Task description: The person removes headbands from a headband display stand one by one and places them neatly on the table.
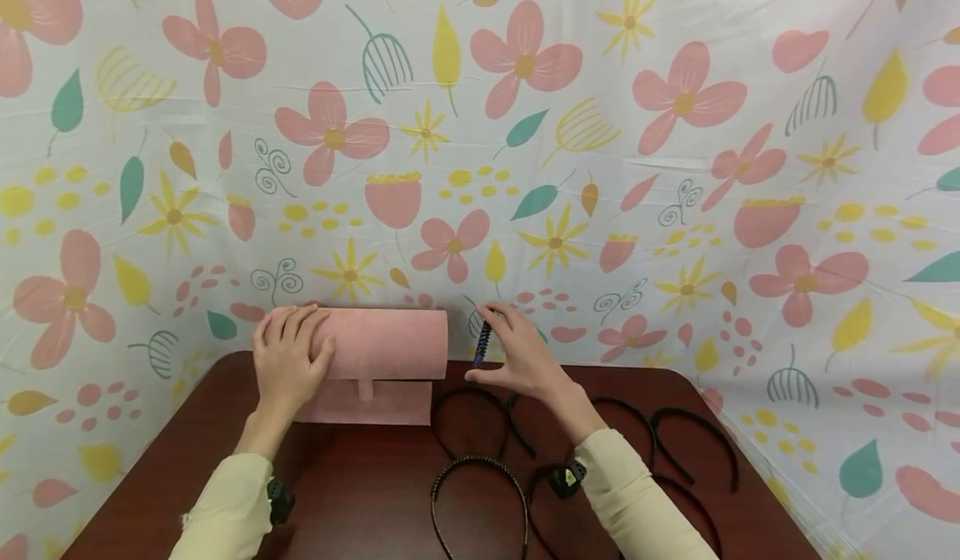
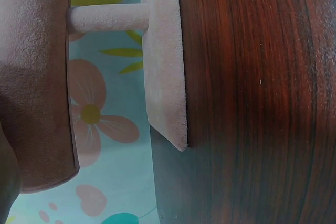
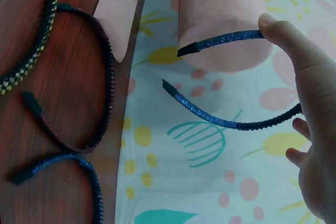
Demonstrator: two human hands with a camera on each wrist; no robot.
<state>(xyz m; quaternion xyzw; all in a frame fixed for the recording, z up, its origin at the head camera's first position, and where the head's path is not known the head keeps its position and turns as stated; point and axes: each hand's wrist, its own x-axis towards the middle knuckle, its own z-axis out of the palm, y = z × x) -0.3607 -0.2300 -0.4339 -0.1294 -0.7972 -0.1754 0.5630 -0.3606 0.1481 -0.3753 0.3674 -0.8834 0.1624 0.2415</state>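
Note:
A pink plush headband stand (image 1: 397, 343) has a thick horizontal roll on a short post (image 1: 365, 389) above a flat base (image 1: 337, 410). My left hand (image 1: 288, 356) grips the roll's left part, fingers bent over its top and thumb at the front. Just off the roll's right end, my right hand (image 1: 525, 360) holds a dark blue headband (image 1: 482, 343) between thumb and fingers. In the right wrist view the glittery blue headband (image 3: 231, 38) points its two black tips toward the roll's round end (image 3: 226, 51). The tips look apart from the roll, though one overlaps it in view.
Several headbands lie on the dark brown table (image 1: 360, 477) at the right, among them a gold-studded one (image 1: 480, 460) and a black one (image 1: 686, 412). Near the right forearm lie some, partly hidden by it. A flower-patterned sheet (image 1: 525, 168) hangs behind the table.

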